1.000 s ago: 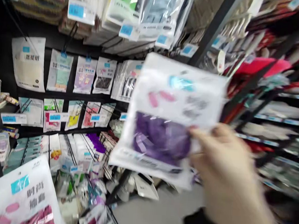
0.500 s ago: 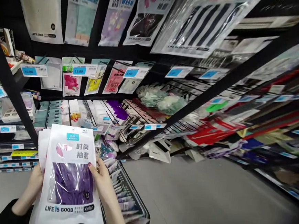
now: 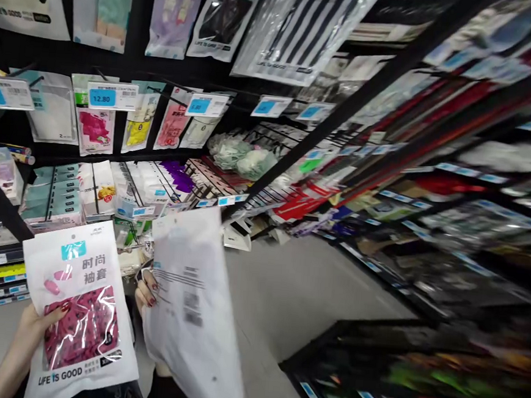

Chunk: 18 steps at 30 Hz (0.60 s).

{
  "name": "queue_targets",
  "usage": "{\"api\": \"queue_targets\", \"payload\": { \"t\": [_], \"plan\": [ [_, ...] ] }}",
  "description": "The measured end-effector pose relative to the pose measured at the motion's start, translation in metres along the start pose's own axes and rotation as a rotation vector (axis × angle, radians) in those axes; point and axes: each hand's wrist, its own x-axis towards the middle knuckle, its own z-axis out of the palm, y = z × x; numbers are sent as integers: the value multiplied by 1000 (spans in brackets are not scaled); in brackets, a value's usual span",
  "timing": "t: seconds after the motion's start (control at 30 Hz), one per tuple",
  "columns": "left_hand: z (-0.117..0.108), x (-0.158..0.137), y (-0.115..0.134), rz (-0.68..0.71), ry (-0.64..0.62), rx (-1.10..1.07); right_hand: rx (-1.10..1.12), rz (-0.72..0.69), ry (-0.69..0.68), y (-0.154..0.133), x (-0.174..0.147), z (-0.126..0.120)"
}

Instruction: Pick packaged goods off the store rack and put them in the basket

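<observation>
My left hand (image 3: pixel 34 334) grips a white packet of sleeve covers (image 3: pixel 83 332) at its left edge, thumb on the front. Pink patterned cloth shows through its window, with "LIFE IS GOOD" printed beneath. To the right, my right hand (image 3: pixel 145 291) holds a second white packet (image 3: pixel 190 334) by its left edge, fingertips with dark red nails showing. This packet is tilted, its printed back with lines of text and a square code facing me. Its front is hidden. The two packets are apart from each other.
Ahead stands a black rack with hanging glove packets (image 3: pixel 96 130) and price tags (image 3: pixel 112 96). Boxed goods (image 3: pixel 52 191) fill the tier below. A slanted black post (image 3: pixel 316 141) crosses the view. Grey floor (image 3: pixel 277 286) lies to the right, with blurred shelves beyond.
Both hands held stacked packets, a purple one in front. Now the packets are parted: the pink one shows in my left hand, while my right holds one back side out. The view has shifted right.
</observation>
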Motion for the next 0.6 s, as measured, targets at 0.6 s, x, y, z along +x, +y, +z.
{"api": "queue_targets", "payload": {
  "t": [0.6],
  "plan": [
    [5,11,-20,3,-12,120,550,-73,72,-20,-21,-22]
  ]
}}
